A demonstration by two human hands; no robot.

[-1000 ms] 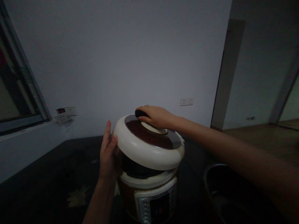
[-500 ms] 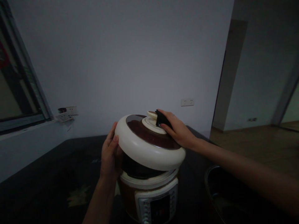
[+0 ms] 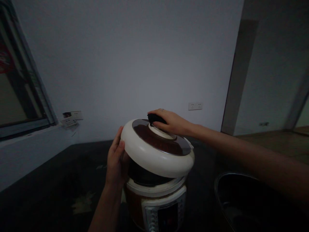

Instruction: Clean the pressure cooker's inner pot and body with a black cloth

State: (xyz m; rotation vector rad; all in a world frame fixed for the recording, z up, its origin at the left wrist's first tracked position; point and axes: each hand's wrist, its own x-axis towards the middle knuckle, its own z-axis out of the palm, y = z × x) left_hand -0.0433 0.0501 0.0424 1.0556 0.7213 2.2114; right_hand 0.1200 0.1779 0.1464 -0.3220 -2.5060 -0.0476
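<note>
While your left hand point(image 3: 117, 158) grips the tilted lid point(image 3: 155, 158) by its edge at lower centre, press lightly with your right hand point(image 3: 172, 121), fingers closed over the black cloth point(image 3: 156, 118); heavy force could rock the lid above the cooker point(image 3: 155, 200).

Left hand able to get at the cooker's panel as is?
Probably not without leaving the lid, whose edge the left hand steadies; otherwise, nothing seems to cover the panel below.
</note>
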